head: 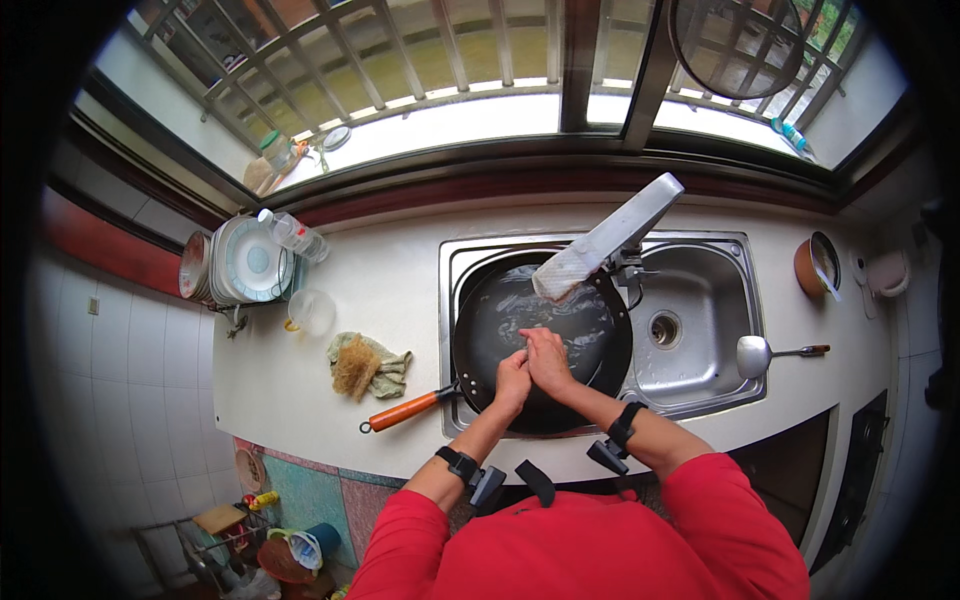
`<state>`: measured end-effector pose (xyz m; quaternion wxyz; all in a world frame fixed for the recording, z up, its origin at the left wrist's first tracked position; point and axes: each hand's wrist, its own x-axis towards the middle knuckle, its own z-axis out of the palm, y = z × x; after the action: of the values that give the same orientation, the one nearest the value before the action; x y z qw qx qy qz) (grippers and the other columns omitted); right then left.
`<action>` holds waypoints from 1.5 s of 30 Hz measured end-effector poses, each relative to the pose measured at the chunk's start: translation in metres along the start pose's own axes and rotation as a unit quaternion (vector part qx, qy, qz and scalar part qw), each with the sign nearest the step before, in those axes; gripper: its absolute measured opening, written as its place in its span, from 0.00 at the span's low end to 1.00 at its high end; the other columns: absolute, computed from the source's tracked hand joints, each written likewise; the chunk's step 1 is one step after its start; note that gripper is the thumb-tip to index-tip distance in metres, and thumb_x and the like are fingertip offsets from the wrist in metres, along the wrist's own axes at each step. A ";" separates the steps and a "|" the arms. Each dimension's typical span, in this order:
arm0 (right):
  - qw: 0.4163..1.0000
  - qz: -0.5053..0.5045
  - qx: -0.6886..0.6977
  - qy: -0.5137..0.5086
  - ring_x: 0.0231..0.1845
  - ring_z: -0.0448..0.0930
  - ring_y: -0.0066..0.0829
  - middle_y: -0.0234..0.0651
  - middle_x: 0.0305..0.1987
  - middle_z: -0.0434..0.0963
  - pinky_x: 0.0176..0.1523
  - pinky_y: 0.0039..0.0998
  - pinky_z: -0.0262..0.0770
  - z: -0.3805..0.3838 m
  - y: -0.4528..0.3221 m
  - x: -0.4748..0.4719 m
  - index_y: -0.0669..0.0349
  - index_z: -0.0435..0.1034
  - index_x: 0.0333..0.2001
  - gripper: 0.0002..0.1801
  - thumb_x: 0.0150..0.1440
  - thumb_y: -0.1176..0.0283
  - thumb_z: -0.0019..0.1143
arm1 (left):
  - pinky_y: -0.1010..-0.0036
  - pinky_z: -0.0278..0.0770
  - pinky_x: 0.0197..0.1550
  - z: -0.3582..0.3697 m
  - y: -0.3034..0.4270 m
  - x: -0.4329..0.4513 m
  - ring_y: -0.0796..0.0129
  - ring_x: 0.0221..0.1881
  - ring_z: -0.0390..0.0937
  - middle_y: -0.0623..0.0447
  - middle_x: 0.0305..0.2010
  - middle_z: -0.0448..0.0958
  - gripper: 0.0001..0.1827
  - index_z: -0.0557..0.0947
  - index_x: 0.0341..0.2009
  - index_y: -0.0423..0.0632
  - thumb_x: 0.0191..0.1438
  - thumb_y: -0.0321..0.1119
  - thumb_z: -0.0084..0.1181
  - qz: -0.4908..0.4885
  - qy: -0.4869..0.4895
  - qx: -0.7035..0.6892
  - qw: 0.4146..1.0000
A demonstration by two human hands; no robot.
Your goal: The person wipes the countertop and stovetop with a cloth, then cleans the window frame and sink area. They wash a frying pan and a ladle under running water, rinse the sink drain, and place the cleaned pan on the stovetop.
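Observation:
Over a large dark wok (480,330) standing in the left basin of the steel sink (448,262), my two hands meet palm to palm. My left hand (514,381) is pressed against my right hand (547,361), whose fingers extend across it. Whether anything lies between them is hidden. Water (589,311) ripples in the wok below. A wooden handle (405,411) on the wok reaches out over the counter at lower left. Above the wok's far right edge slants a long silvery-white covered piece (611,240), mounted by the faucet fittings (628,266).
Left on the counter (285,390) are a scouring pad (355,367) on a green cloth (391,371), a clear cup (313,311), a plastic bottle (300,238) and stacked plates (253,259). Beside the right basin (694,315) lies a metal spatula (756,356); an orange-brown pot (811,270) stands behind it.

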<state>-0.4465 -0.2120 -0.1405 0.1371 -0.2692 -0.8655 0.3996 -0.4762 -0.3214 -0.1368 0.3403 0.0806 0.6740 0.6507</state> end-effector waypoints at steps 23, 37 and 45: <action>0.831 0.299 0.238 -0.403 0.28 0.82 0.34 0.42 0.33 0.82 0.31 0.37 0.79 -0.013 0.078 0.061 0.62 0.80 0.36 0.14 0.56 0.73 0.46 | 0.80 0.69 0.45 -0.014 0.042 -0.015 0.77 0.39 0.74 0.58 0.35 0.80 0.07 0.82 0.39 0.39 0.57 0.26 0.54 0.022 -0.158 0.012 0.987; 0.987 -0.025 -0.153 0.029 0.50 0.73 0.57 0.56 0.48 0.72 0.53 0.47 0.71 -0.032 0.028 0.021 0.64 0.69 0.49 0.22 0.56 0.61 0.58 | 0.79 0.72 0.41 -0.028 0.008 -0.001 0.74 0.38 0.76 0.55 0.38 0.80 0.08 0.81 0.42 0.41 0.58 0.25 0.52 -0.157 -0.028 -0.100 0.982; 0.991 0.052 0.074 -0.100 0.51 0.75 0.54 0.57 0.48 0.75 0.56 0.43 0.70 -0.024 0.008 0.004 0.68 0.70 0.52 0.27 0.53 0.61 0.58 | 0.81 0.71 0.38 -0.026 -0.008 0.004 0.77 0.34 0.75 0.56 0.34 0.80 0.08 0.82 0.40 0.40 0.58 0.24 0.52 -0.124 0.004 -0.066 0.990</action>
<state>-0.4361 -0.1907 -0.1309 0.0481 -0.2613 -0.8279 0.4939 -0.4913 -0.3420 -0.1482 0.4202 -0.0290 0.6354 0.6472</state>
